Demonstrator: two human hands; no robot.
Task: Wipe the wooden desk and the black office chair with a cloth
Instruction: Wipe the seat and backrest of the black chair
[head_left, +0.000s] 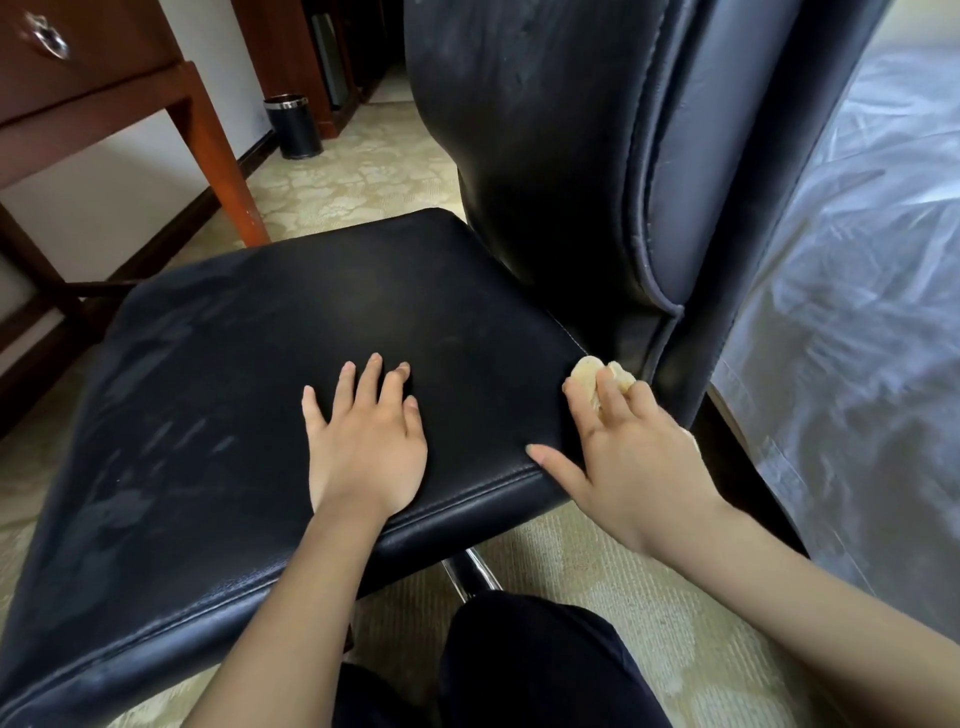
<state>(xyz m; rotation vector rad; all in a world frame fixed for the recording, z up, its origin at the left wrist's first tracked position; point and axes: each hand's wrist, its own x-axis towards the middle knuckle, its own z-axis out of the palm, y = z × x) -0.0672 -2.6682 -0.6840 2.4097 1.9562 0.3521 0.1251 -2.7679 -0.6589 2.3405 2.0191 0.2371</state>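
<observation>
The right hand (631, 452), right of centre in the frame, has its grip loosely spread over a pale yellow cloth (597, 376), fingers pressing it against the right rear corner of the seat where the seat meets the backrest; the thumb stretches out along the seat's front seam. Only a little of the cloth shows beyond the fingertips. The left hand (363, 441), at centre frame, holds nothing: it lies flat and open, palm down, fingers fanned on the seat of the black office chair (260, 389). Pale dusty smears mark the left part of the seat. The chair's tall backrest rises at upper right of centre. A chrome part of the chair base shows below the seat. In the upper left stands the wooden desk (156, 88), with a drawer handle and slanted leg visible, not its tabletop. A dark cylindrical bin (292, 126) stands on the patterned carpet beyond it. White bedding (857, 312) fills the right edge. Dark trousers appear at bottom centre.
</observation>
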